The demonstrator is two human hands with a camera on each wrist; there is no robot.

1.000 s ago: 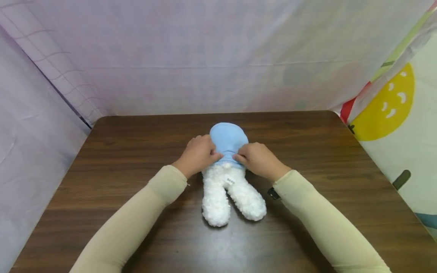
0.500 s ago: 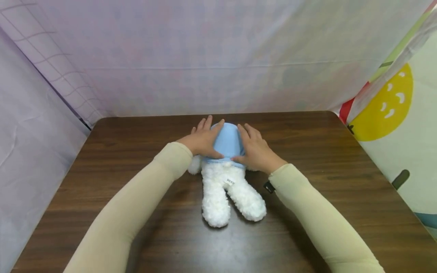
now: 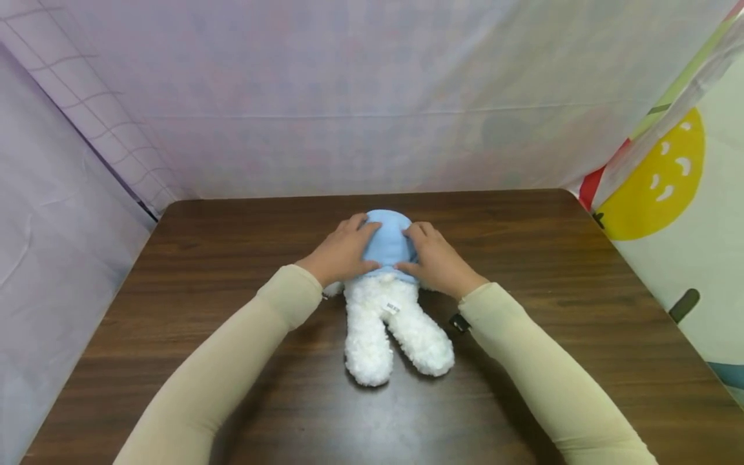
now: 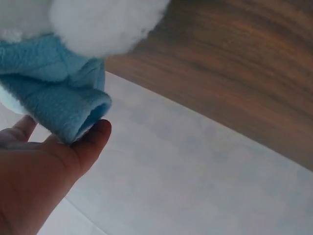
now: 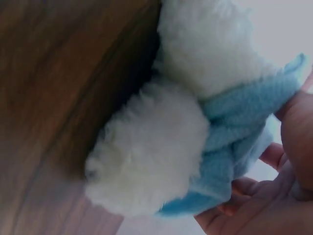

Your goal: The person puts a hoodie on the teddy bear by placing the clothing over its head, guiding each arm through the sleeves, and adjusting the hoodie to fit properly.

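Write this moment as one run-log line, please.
left hand: touches blue cloth | right hand: touches same cloth | white plush toy: on brown table, legs nearest camera

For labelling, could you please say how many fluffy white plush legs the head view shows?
2: one leg at left, another leg at right, on the brown wood-grained table.

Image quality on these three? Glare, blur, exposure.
Head: glare on the table below the white plush, label too small to read; left wrist: soft, plush fur at the top lacks detail; right wrist: soft too, upper right corner washed out, table dark beside the plush.
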